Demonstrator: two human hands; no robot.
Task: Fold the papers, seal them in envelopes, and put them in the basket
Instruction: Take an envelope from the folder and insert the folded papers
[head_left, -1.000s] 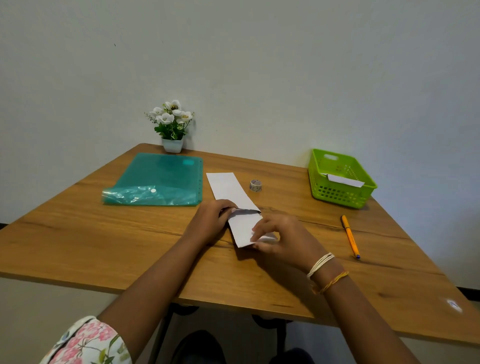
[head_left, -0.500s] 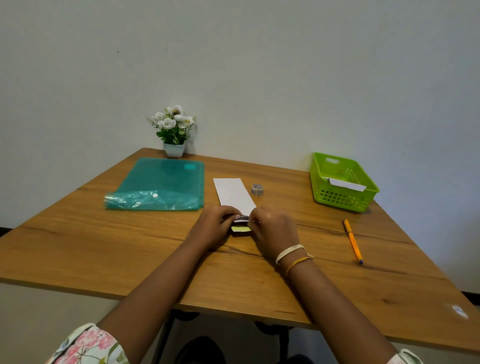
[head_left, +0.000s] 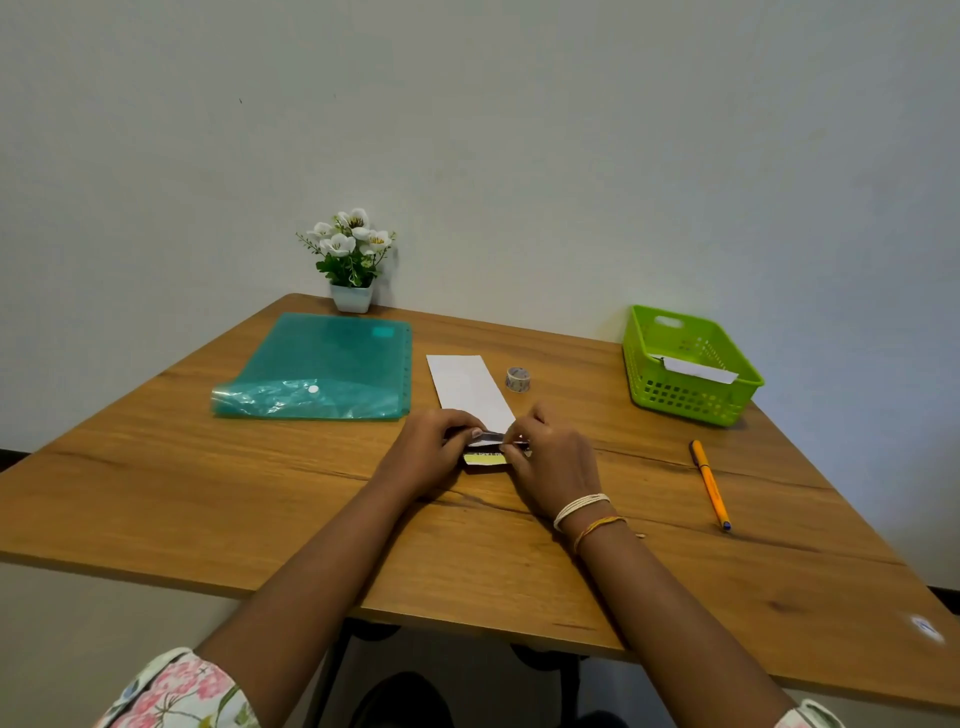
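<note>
- Both hands have closed in on the near end of the long white paper envelope (head_left: 470, 387) since a second ago; the right hand (head_left: 553, 460) came forward from the near side.
- One white sealed envelope (head_left: 698, 369) already leans in the green plastic basket (head_left: 675, 397), right of the long envelope; this one's flap is unsealed.
- Left hand (head_left: 426, 452) and right hand meet knuckles-up on the wooden bench (head_left: 208, 488), fingers (head_left: 475, 432) pinching the flap's strip.
</note>
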